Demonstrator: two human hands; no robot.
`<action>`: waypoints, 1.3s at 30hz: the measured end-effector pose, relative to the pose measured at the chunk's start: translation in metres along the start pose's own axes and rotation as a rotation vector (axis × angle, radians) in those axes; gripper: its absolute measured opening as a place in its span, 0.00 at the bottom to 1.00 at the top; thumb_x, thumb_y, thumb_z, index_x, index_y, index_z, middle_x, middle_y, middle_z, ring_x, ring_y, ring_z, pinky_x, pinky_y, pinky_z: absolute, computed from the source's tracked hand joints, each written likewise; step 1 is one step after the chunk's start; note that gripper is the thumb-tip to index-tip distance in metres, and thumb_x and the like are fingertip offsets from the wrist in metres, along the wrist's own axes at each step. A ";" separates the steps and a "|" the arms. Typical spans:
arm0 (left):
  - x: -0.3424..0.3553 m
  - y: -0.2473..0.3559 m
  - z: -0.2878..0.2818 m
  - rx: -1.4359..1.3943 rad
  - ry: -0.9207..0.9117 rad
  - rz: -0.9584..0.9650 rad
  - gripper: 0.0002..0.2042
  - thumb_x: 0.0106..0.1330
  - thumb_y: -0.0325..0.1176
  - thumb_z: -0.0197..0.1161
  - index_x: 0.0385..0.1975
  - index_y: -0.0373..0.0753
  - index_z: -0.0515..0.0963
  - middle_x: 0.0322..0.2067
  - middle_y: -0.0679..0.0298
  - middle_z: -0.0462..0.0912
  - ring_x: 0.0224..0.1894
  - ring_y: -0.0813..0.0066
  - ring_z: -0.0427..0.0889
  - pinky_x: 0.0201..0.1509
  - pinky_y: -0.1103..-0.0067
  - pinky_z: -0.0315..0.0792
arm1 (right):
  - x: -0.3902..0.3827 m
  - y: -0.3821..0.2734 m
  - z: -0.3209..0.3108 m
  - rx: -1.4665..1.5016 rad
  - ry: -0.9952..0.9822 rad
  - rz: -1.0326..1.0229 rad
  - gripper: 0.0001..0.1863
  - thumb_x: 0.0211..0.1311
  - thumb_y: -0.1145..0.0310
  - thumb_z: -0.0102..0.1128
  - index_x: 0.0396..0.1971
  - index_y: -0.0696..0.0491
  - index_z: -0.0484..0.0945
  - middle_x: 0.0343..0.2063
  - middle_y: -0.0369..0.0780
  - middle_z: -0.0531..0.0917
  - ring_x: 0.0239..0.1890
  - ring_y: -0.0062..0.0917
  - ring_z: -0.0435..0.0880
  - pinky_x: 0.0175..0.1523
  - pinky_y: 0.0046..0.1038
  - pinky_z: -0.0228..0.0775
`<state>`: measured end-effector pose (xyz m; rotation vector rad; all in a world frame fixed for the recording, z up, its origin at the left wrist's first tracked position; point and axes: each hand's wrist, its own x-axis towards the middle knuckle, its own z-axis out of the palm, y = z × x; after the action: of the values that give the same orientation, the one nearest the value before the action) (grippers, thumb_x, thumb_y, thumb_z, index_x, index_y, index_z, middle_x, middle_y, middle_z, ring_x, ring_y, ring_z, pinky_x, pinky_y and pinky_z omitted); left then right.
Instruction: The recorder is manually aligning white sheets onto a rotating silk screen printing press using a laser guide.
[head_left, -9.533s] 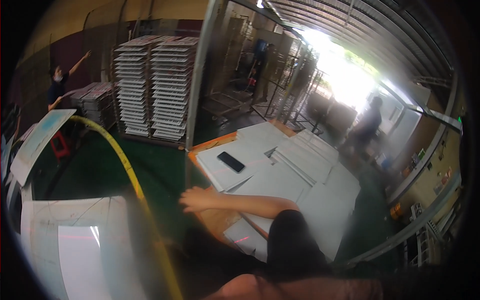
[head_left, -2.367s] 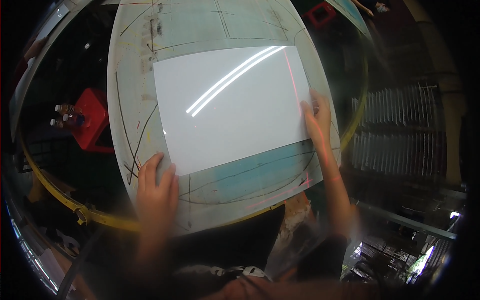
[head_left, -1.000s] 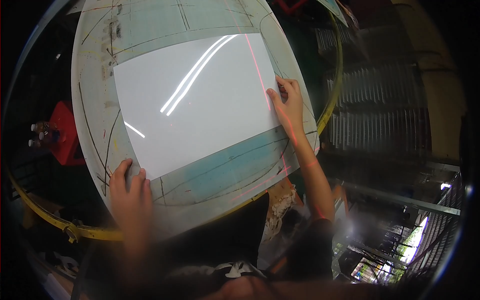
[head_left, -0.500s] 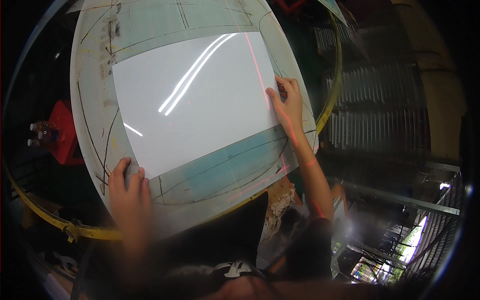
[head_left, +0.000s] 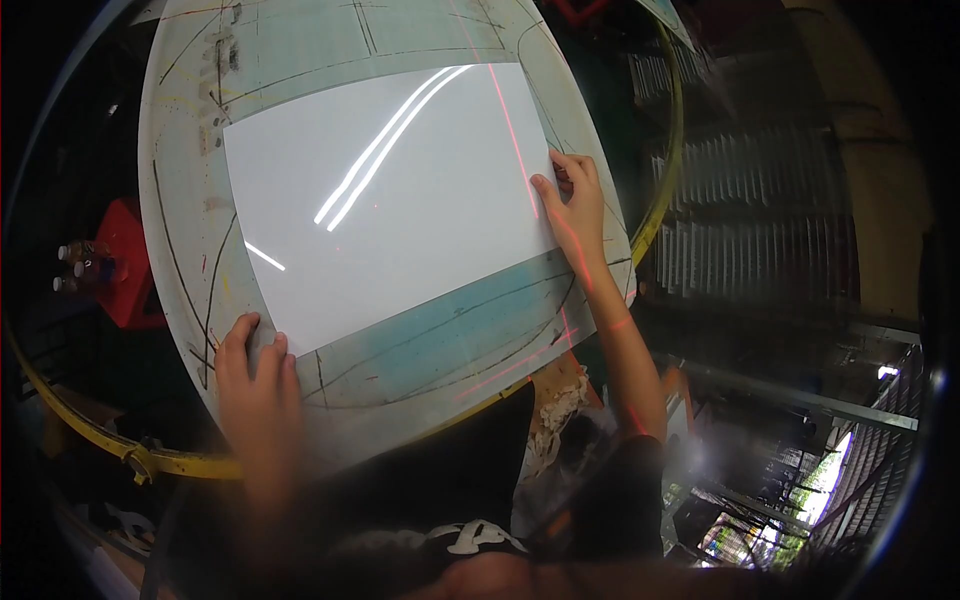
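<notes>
A glossy white sheet (head_left: pixel 430 230) lies slantwise on a pale work board (head_left: pixel 185 190) marked with dark hand-drawn lines. Bright bands of reflected light cross the sheet, and a thin red laser line runs down near its right edge. My right hand (head_left: pixel 578 205) holds that right edge, thumb on the upper face and fingers bent beyond the border. At the near left corner, my left hand (head_left: pixel 258 375) rests on the board with its fingers apart, the fingertips right beside the sheet's corner.
A curved yellow rail (head_left: pixel 190 465) runs round the board. To the left, a red stool (head_left: pixel 130 265) stands beside several bottles (head_left: pixel 75 265). Stacked ridged grey racks (head_left: pixel 715 225) are on the right. Red laser lines also cross my right forearm and the board's near edge.
</notes>
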<state>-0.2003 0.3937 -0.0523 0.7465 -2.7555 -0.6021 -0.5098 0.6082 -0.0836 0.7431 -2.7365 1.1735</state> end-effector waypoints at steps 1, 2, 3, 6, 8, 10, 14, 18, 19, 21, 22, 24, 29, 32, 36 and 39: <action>0.000 0.000 0.000 0.001 0.001 -0.001 0.09 0.58 0.22 0.59 0.39 0.35 0.75 0.53 0.54 0.71 0.54 0.53 0.70 0.58 0.67 0.66 | 0.001 0.001 0.001 -0.005 0.002 -0.006 0.20 0.52 0.73 0.66 0.46 0.61 0.76 0.40 0.41 0.74 0.42 0.30 0.75 0.50 0.28 0.69; 0.000 0.000 0.000 0.011 0.006 0.001 0.09 0.58 0.22 0.59 0.39 0.35 0.75 0.53 0.55 0.71 0.54 0.53 0.70 0.58 0.67 0.66 | 0.001 0.000 0.002 -0.004 0.001 -0.007 0.20 0.52 0.73 0.66 0.46 0.61 0.76 0.40 0.41 0.74 0.42 0.30 0.75 0.50 0.28 0.69; 0.000 0.000 0.001 0.016 0.010 0.006 0.09 0.58 0.22 0.59 0.39 0.35 0.75 0.53 0.55 0.71 0.54 0.53 0.70 0.58 0.68 0.66 | 0.001 0.001 0.002 -0.009 0.006 0.002 0.20 0.51 0.73 0.66 0.46 0.61 0.76 0.40 0.41 0.74 0.42 0.30 0.74 0.50 0.28 0.69; 0.001 0.003 0.001 0.002 0.000 -0.009 0.09 0.58 0.22 0.59 0.39 0.35 0.75 0.53 0.55 0.71 0.55 0.53 0.70 0.58 0.68 0.66 | 0.002 -0.001 0.001 -0.019 0.019 0.018 0.21 0.51 0.73 0.66 0.46 0.61 0.77 0.40 0.41 0.74 0.43 0.30 0.74 0.50 0.28 0.69; 0.000 0.002 0.001 0.010 0.007 -0.004 0.09 0.58 0.22 0.59 0.39 0.35 0.75 0.53 0.54 0.71 0.55 0.53 0.70 0.58 0.67 0.66 | 0.002 -0.002 0.003 -0.019 0.025 0.026 0.21 0.50 0.73 0.67 0.46 0.61 0.77 0.40 0.41 0.74 0.43 0.30 0.74 0.50 0.28 0.69; 0.000 0.002 0.002 0.014 0.012 0.002 0.09 0.58 0.22 0.58 0.40 0.35 0.75 0.53 0.54 0.71 0.55 0.53 0.70 0.58 0.67 0.66 | 0.002 0.000 0.004 0.004 0.030 0.013 0.21 0.50 0.73 0.67 0.46 0.60 0.77 0.40 0.41 0.74 0.43 0.30 0.73 0.50 0.28 0.69; 0.000 0.003 -0.002 0.009 0.008 -0.013 0.10 0.58 0.22 0.58 0.40 0.35 0.75 0.53 0.54 0.71 0.55 0.52 0.70 0.58 0.67 0.66 | 0.002 -0.001 0.005 0.000 0.023 0.016 0.21 0.50 0.73 0.67 0.46 0.61 0.76 0.40 0.41 0.74 0.43 0.30 0.73 0.50 0.28 0.69; 0.001 0.003 0.000 0.017 0.021 0.019 0.10 0.58 0.22 0.59 0.40 0.35 0.75 0.53 0.53 0.71 0.55 0.52 0.70 0.57 0.67 0.66 | 0.001 0.008 0.005 -0.014 0.016 -0.020 0.22 0.49 0.74 0.67 0.47 0.60 0.76 0.40 0.41 0.72 0.42 0.31 0.72 0.49 0.29 0.68; 0.001 0.004 0.001 -0.012 0.033 0.020 0.09 0.58 0.22 0.59 0.38 0.35 0.75 0.52 0.53 0.72 0.54 0.52 0.71 0.56 0.67 0.67 | 0.001 0.005 0.004 -0.024 0.023 -0.011 0.23 0.49 0.74 0.67 0.48 0.59 0.75 0.42 0.42 0.71 0.42 0.32 0.72 0.49 0.29 0.68; 0.001 0.004 0.001 -0.015 0.044 0.028 0.09 0.57 0.22 0.59 0.38 0.35 0.75 0.52 0.53 0.72 0.54 0.52 0.71 0.56 0.67 0.67 | 0.001 -0.013 -0.002 -0.001 0.020 0.028 0.25 0.50 0.75 0.66 0.51 0.54 0.74 0.45 0.43 0.68 0.43 0.34 0.70 0.49 0.31 0.67; 0.001 0.003 0.001 -0.040 0.048 0.044 0.08 0.57 0.22 0.59 0.37 0.34 0.75 0.52 0.53 0.72 0.53 0.52 0.71 0.56 0.67 0.67 | 0.002 -0.007 0.001 0.019 0.021 0.020 0.25 0.50 0.75 0.66 0.51 0.54 0.74 0.45 0.43 0.68 0.43 0.34 0.70 0.49 0.31 0.67; -0.002 0.000 -0.002 -0.036 0.072 0.042 0.08 0.57 0.22 0.59 0.37 0.34 0.75 0.51 0.53 0.72 0.54 0.51 0.70 0.56 0.66 0.66 | 0.005 0.003 0.008 -0.251 -0.062 -0.228 0.24 0.51 0.74 0.66 0.51 0.50 0.75 0.46 0.43 0.68 0.46 0.36 0.69 0.50 0.33 0.65; -0.006 0.000 0.003 0.115 0.090 0.155 0.12 0.57 0.20 0.56 0.41 0.37 0.77 0.55 0.56 0.71 0.58 0.51 0.67 0.61 0.64 0.62 | 0.005 0.004 -0.014 -0.422 -0.126 -0.088 0.24 0.53 0.65 0.64 0.53 0.41 0.74 0.53 0.43 0.67 0.57 0.39 0.64 0.59 0.45 0.52; -0.018 -0.012 -0.011 0.152 0.075 0.176 0.17 0.58 0.18 0.51 0.47 0.39 0.77 0.58 0.60 0.70 0.62 0.52 0.64 0.65 0.65 0.58 | -0.018 -0.006 -0.012 -0.371 -0.036 -0.198 0.28 0.54 0.64 0.64 0.58 0.39 0.70 0.57 0.44 0.65 0.59 0.40 0.62 0.61 0.45 0.50; -0.048 -0.028 -0.042 -0.632 -0.115 0.027 0.21 0.62 0.20 0.46 0.55 0.36 0.72 0.59 0.58 0.70 0.66 0.61 0.63 0.69 0.70 0.53 | -0.092 -0.030 -0.064 -0.297 -0.005 -0.239 0.31 0.54 0.64 0.63 0.60 0.42 0.67 0.58 0.44 0.64 0.60 0.40 0.62 0.63 0.44 0.49; -0.055 -0.017 -0.037 -1.409 -0.368 -0.148 0.26 0.59 0.31 0.56 0.57 0.25 0.67 0.58 0.48 0.70 0.65 0.59 0.64 0.71 0.68 0.50 | -0.176 -0.014 -0.121 -0.474 -0.036 -0.081 0.30 0.55 0.65 0.62 0.60 0.43 0.67 0.58 0.43 0.65 0.60 0.39 0.62 0.63 0.42 0.50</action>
<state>-0.1346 0.3967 -0.0327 0.4380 -1.7028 -2.4192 -0.3627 0.7552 -0.0327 0.7994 -2.8102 0.4640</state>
